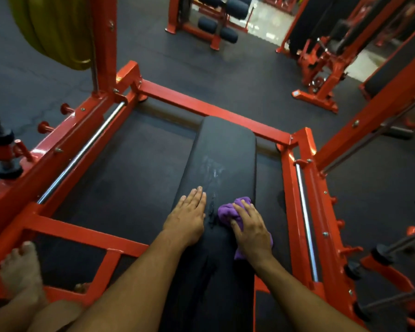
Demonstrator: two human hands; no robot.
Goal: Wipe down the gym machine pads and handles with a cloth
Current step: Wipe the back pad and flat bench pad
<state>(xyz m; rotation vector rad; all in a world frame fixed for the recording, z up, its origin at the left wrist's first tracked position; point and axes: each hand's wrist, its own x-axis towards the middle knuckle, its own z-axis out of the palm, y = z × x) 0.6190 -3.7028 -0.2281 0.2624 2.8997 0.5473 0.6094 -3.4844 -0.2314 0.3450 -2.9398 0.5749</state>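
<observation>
A long black bench pad runs away from me inside a red machine frame. Wet streaks shine on the pad's middle. My left hand lies flat on the pad's left side, fingers straight and together. My right hand presses down on a crumpled purple cloth on the pad's right side, fingers curled over the cloth. Part of the cloth sticks out beyond the fingertips and another part behind the palm.
Chrome guide rods run along both red side rails. A yellow weight plate hangs at the upper left. My bare foot rests on the red frame at the lower left. Other red machines stand beyond on the dark rubber floor.
</observation>
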